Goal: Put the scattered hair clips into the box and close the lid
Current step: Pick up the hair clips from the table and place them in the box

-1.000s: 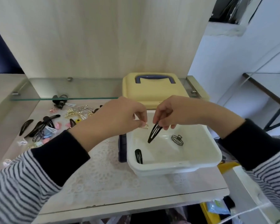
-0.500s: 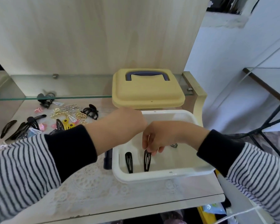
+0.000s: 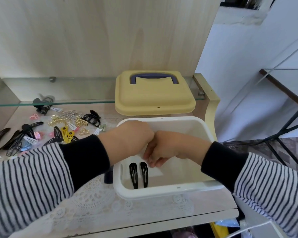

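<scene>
1. Two black clips (image 3: 139, 177) lie side by side on the floor of the box (image 3: 163, 192), near its left wall. Anything else inside is hidden by the hands.
2. Most of the work is left, I judge: the pile of clips (image 3: 46, 128) sits scattered on the counter (image 3: 96, 213), well left of the box.
3. The lid (image 3: 154, 98) rests off, just behind the box, handle up.
4. Both forearms reach over the box, wrists touching above it.
5. The right hand (image 3: 163, 150) dips inside, fingers (image 3: 155, 163) curled downward just beside the two clips; whether they grip anything I cannot tell.
6. The left hand (image 3: 132, 134) hangs over the box's left rim, its fingers hidden, so their state is unclear.
</scene>
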Motion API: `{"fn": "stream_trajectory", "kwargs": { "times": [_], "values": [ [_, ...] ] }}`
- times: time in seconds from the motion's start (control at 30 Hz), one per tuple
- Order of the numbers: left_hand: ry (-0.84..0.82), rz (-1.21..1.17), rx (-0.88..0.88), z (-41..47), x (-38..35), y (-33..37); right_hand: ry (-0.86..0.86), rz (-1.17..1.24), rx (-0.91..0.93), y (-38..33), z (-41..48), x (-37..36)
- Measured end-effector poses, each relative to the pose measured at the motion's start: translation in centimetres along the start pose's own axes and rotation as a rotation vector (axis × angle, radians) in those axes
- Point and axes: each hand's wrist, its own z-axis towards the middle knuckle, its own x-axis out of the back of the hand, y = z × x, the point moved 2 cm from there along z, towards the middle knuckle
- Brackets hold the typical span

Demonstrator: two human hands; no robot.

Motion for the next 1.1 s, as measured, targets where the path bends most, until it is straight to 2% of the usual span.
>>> {"fn": "stream_trajectory", "kwargs": {
  "times": [0.43,0.77,0.97,1.1],
  "values": [
    [0.038,0.023,-0.026,0.6,-0.7,-0.4,-0.033,0.103,-0.037,0.1,-0.1,-0.7],
    [0.078,0.014,-0.048,0.6,-1.4,-0.9,0.261,-0.492,0.018,-0.1,-2.3,0.7],
    [0.1,-0.004,-0.064,-1.5,-0.8,-1.0,0.382,-0.602,0.004,0.8,-3.6,0.4],
    [0.244,-0.069,-0.085,-4.0,0.1,-1.6,0.431,-0.617,-0.002,0.6,-5.0,0.4]
  ]
}}
